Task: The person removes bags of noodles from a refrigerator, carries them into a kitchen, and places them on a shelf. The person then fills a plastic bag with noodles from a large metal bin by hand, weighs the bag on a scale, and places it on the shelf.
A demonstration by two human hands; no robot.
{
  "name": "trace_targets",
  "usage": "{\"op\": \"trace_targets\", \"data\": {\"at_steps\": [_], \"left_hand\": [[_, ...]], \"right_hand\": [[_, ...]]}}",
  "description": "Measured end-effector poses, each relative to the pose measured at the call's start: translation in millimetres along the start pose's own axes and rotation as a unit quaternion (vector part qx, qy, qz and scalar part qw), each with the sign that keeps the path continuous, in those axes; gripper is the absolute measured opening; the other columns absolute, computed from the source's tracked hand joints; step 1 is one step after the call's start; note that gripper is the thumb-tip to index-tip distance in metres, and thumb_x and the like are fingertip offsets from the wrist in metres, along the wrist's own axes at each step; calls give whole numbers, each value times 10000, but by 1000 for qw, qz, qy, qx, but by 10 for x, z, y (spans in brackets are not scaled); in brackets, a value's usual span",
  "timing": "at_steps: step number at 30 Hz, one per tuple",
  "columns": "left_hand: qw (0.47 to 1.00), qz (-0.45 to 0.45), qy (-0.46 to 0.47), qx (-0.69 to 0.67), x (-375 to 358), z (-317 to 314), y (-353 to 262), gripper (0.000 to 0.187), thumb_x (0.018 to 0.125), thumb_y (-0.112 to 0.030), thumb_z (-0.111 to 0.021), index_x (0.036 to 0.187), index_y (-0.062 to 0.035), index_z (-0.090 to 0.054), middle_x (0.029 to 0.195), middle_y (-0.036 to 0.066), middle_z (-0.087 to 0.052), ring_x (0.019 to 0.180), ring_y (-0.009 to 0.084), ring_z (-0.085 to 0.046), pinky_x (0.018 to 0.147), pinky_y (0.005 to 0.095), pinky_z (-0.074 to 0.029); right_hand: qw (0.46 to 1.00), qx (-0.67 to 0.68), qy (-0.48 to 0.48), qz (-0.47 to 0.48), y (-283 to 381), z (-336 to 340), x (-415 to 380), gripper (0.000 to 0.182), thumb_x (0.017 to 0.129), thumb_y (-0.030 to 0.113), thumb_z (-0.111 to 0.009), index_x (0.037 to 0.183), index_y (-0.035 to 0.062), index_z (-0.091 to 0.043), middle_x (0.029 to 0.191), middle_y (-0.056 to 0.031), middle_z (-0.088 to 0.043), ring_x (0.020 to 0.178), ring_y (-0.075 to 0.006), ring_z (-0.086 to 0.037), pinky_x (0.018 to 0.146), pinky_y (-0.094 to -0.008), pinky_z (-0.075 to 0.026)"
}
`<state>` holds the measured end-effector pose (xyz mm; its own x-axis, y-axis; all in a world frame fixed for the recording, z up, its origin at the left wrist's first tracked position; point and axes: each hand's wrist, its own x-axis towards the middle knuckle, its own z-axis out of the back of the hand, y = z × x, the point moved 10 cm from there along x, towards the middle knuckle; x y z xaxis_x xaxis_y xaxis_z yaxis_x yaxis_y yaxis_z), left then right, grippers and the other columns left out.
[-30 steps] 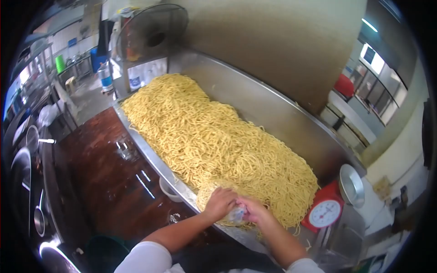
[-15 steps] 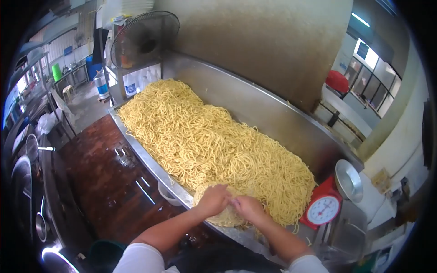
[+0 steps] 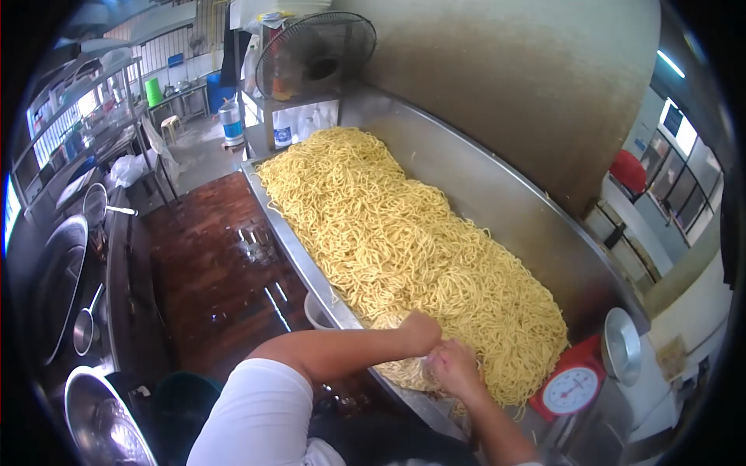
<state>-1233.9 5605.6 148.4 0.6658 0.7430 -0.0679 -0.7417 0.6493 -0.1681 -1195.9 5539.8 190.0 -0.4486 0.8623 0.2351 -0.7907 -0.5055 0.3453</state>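
Observation:
A long heap of yellow noodles [image 3: 420, 248] fills the steel trough. At its near edge lies a clear plastic bag of noodles [image 3: 408, 374], partly hidden under my forearm and hands. My left hand [image 3: 421, 332] is closed in a fist above the bag, with the forearm crossing from the left. Just below and to the right, my right hand [image 3: 454, 365] has its fingers pinched at the top of the bag. The two hands are close together, and the bag's gathered neck is mostly hidden by them.
A red dial scale [image 3: 569, 388] with a metal pan [image 3: 622, 346] stands right of the noodles. The steel trough's rim [image 3: 299, 272] runs along the left. A fan [image 3: 318, 66] stands at the far end. Pans and a metal bowl [image 3: 109, 419] sit at the left.
My left elbow has lifted and swung outward, so the forearm now lies more level. The hands have drawn slightly apart, the left above the right. The view has turned left.

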Motion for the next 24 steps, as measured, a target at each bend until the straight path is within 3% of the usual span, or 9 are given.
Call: {"op": "trace_targets", "data": {"at_steps": [2, 5, 8, 10, 11, 13, 16, 19, 24], "left_hand": [[1000, -20, -2, 5, 27, -23, -22, 209, 793, -252, -621, 803, -70, -722, 825, 127, -692, 794, 302, -686, 680, 401, -529], [996, -76, -50, -13, -80, 27, -51, 169, 797, -217, -601, 839, -88, -702, 864, 105, -640, 824, 290, -658, 683, 405, -527], [981, -124, -142, -51, -293, 36, 29, 135, 791, -179, -590, 878, -110, -667, 882, 85, -576, 825, 271, -628, 664, 406, -526], [967, -129, -214, -57, -410, 14, 117, 138, 790, -187, -605, 906, -121, -638, 833, 77, -571, 779, 265, -621, 630, 387, -522], [967, -139, -203, -60, -413, -53, 111, 138, 790, -187, -605, 906, -121, -638, 833, 77, -571, 779, 265, -621, 630, 387, -522], [962, -70, -256, -70, -426, -31, 263, 157, 789, -183, -626, 933, -120, -629, 761, 72, -577, 730, 272, -620, 607, 386, -513], [944, -70, -308, -98, -441, -35, 315, 210, 776, -161, -665, 977, -116, -625, 712, 69, -575, 684, 275, -617, 588, 389, -497], [939, -49, -324, -104, -498, -29, 281, 328, 767, -149, -682, 1089, -127, -622, 719, 65, -573, 682, 261, -615, 580, 385, -491], [942, -149, -299, -26, -502, 195, 22, 418, 782, -130, -615, 1199, -103, -590, 732, 57, -569, 646, 226, -604, 539, 352, -492]], "right_hand": [[992, -51, -95, 65, 13, 103, 10, 301, 873, 266, -558, 768, -5, -634, 847, -203, -633, 798, -357, -603, 701, -453, -455], [990, 118, -57, -50, -479, -362, 34, 301, 872, 268, -570, 751, 0, -632, 760, -162, -614, 708, -330, -589, 659, -440, -446], [913, 282, -134, -261, -973, -784, -163, 288, 876, 244, -592, 717, 6, -620, 668, -101, -584, 620, -260, -563, 583, -390, -435], [694, 535, -115, -468, -986, -1006, -244, 249, 892, 230, -608, 733, 38, -616, 657, -39, -575, 568, -179, -526, 513, -319, -416], [685, 537, -121, -477, -1042, -1034, -235, 249, 892, 230, -608, 733, 38, -616, 657, -39, -575, 568, -179, -526, 513, -319, -416], [480, 741, -42, -468, -888, -1434, -172, 190, 892, 225, -636, 795, 62, -620, 694, -20, -587, 597, -131, -545, 491, -256, -410], [417, 769, -102, -473, -717, -1324, -96, 131, 896, 195, -641, 883, 65, -650, 734, -18, -609, 641, -110, -571, 518, -221, -431], [469, 785, -105, -391, -716, -1268, -16, 173, 900, 142, -636, 1029, 28, -652, 786, -24, -645, 708, -108, -606, 539, -212, -444], [744, 537, -81, -389, -877, -1064, 75, 381, 904, 48, -572, 1282, 18, -533, 810, -69, -673, 625, -109, -617, 545, -231, -476]]}}
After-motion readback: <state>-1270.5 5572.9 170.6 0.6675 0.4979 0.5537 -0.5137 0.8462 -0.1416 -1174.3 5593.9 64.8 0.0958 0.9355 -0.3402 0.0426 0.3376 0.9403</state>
